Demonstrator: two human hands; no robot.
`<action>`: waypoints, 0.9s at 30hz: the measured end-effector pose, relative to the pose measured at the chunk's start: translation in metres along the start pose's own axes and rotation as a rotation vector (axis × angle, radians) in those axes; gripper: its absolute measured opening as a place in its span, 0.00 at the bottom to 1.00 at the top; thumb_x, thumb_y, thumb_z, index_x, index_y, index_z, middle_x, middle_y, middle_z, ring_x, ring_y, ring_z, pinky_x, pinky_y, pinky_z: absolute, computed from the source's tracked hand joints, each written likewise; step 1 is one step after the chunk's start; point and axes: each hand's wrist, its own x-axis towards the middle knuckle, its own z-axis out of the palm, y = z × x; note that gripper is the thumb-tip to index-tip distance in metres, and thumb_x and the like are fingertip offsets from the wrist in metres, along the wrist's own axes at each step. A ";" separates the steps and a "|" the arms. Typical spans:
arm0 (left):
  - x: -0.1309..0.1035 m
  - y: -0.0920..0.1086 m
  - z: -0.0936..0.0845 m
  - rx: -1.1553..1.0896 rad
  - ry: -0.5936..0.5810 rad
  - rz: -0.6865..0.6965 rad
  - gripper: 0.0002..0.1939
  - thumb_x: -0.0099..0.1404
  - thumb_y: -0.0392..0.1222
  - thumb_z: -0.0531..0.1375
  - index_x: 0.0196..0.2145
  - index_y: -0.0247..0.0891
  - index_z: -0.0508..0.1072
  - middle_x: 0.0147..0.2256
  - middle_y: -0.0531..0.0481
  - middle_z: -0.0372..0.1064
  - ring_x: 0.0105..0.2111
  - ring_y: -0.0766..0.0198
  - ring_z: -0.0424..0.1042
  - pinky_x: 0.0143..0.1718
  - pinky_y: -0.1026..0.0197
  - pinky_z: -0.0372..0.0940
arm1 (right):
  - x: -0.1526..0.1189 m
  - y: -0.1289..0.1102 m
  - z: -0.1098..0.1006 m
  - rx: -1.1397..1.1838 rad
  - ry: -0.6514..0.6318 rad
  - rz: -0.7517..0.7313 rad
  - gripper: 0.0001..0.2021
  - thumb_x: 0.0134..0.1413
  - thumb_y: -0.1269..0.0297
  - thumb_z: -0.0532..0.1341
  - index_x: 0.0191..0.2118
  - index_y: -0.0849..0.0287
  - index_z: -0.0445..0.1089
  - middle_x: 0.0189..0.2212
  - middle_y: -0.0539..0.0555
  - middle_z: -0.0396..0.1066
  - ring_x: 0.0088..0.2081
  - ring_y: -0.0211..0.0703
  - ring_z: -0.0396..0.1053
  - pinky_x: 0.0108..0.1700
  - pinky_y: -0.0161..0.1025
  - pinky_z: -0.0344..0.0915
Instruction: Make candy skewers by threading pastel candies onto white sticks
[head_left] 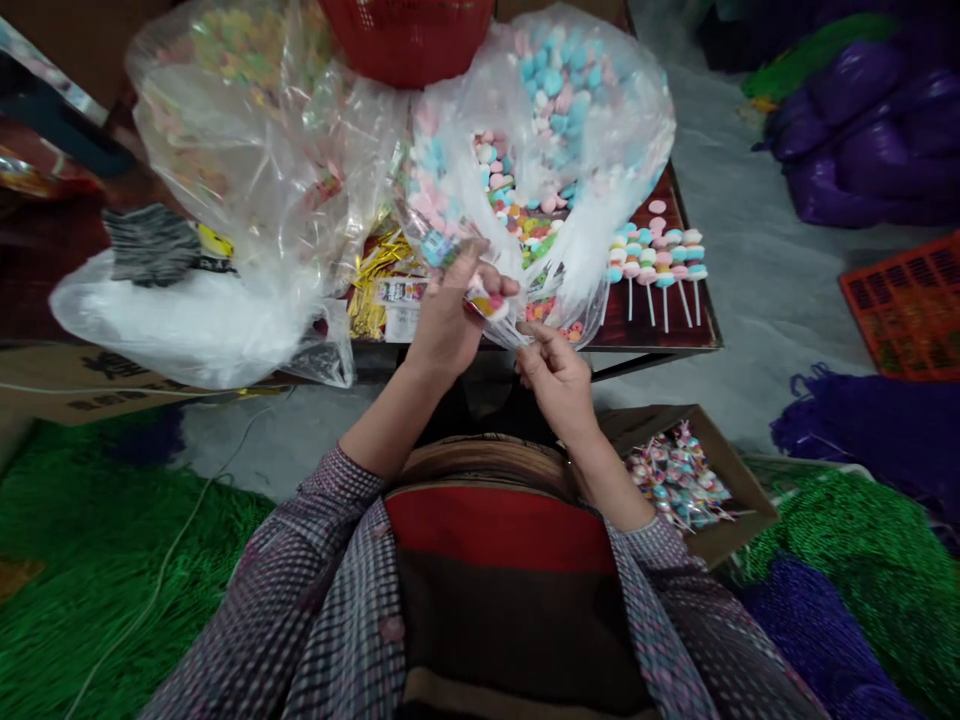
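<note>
Head view: carton (754, 497) w/ wrapped sweets (679, 475) sits below tabletop's (637, 335) near R corner. At near edge, L hand's (452, 318) grip clasps a wrapped candy (489, 302); R hand's (559, 375) grip pinches its lower end, wrap or stick, can't tell. Gold ties (367, 300) left of it, candy sticks (664, 262) by R edge. Big clear bag (600, 130) w/ candies behind; red basket (409, 45) toward far edge.

Candy (489, 303), white, pink and yellow, in clear film (508, 328); slanting down rightward, between left fingers (461, 270) and right fingers (553, 345)
</note>
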 end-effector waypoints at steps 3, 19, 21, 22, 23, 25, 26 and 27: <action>-0.001 -0.004 -0.004 -0.010 -0.031 -0.006 0.11 0.70 0.51 0.61 0.44 0.43 0.74 0.21 0.58 0.62 0.32 0.65 0.77 0.39 0.60 0.71 | -0.001 -0.001 0.001 -0.063 0.051 -0.043 0.13 0.61 0.50 0.63 0.41 0.54 0.77 0.18 0.43 0.63 0.20 0.34 0.59 0.28 0.36 0.60; -0.017 -0.010 -0.005 0.064 -0.167 -0.106 0.14 0.66 0.48 0.67 0.47 0.43 0.76 0.23 0.57 0.66 0.31 0.66 0.75 0.29 0.66 0.64 | 0.003 -0.009 0.015 0.073 -0.097 0.022 0.24 0.62 0.37 0.57 0.35 0.55 0.73 0.16 0.42 0.60 0.18 0.32 0.56 0.26 0.35 0.56; -0.019 -0.020 -0.010 0.067 -0.203 -0.084 0.12 0.64 0.48 0.68 0.41 0.41 0.76 0.26 0.56 0.70 0.29 0.70 0.71 0.33 0.66 0.65 | 0.006 -0.009 0.014 0.110 -0.056 0.039 0.23 0.62 0.37 0.58 0.37 0.55 0.72 0.16 0.41 0.60 0.18 0.32 0.56 0.25 0.34 0.55; -0.019 -0.025 -0.013 0.073 -0.209 -0.059 0.11 0.64 0.49 0.68 0.39 0.41 0.76 0.29 0.56 0.71 0.30 0.71 0.70 0.35 0.66 0.66 | 0.007 -0.008 0.013 0.126 -0.035 0.047 0.23 0.62 0.37 0.58 0.37 0.55 0.72 0.16 0.41 0.60 0.18 0.31 0.55 0.25 0.33 0.55; -0.019 -0.028 -0.017 0.091 -0.209 -0.029 0.11 0.64 0.50 0.68 0.36 0.41 0.76 0.30 0.56 0.71 0.31 0.71 0.69 0.38 0.66 0.67 | 0.008 -0.007 0.012 0.139 -0.017 0.051 0.23 0.62 0.38 0.58 0.38 0.54 0.72 0.16 0.41 0.60 0.18 0.31 0.55 0.24 0.33 0.54; -0.016 -0.031 -0.025 0.174 -0.209 0.035 0.12 0.65 0.51 0.67 0.33 0.41 0.76 0.31 0.55 0.72 0.33 0.70 0.69 0.42 0.65 0.66 | 0.008 -0.006 0.010 0.154 0.005 0.052 0.22 0.62 0.39 0.58 0.37 0.54 0.72 0.15 0.40 0.59 0.18 0.31 0.54 0.24 0.32 0.54; -0.015 -0.030 -0.027 0.230 -0.211 0.068 0.12 0.66 0.51 0.66 0.31 0.41 0.75 0.31 0.55 0.71 0.33 0.70 0.68 0.42 0.64 0.65 | 0.008 -0.006 0.009 0.154 0.009 0.051 0.22 0.62 0.39 0.58 0.37 0.55 0.72 0.15 0.40 0.59 0.18 0.31 0.53 0.24 0.32 0.54; -0.013 -0.028 -0.029 0.284 -0.214 0.096 0.13 0.67 0.51 0.65 0.30 0.40 0.74 0.30 0.55 0.70 0.32 0.69 0.67 0.42 0.64 0.64 | 0.008 -0.006 0.008 0.148 0.009 0.048 0.22 0.63 0.39 0.58 0.37 0.55 0.72 0.15 0.40 0.59 0.18 0.30 0.53 0.25 0.32 0.54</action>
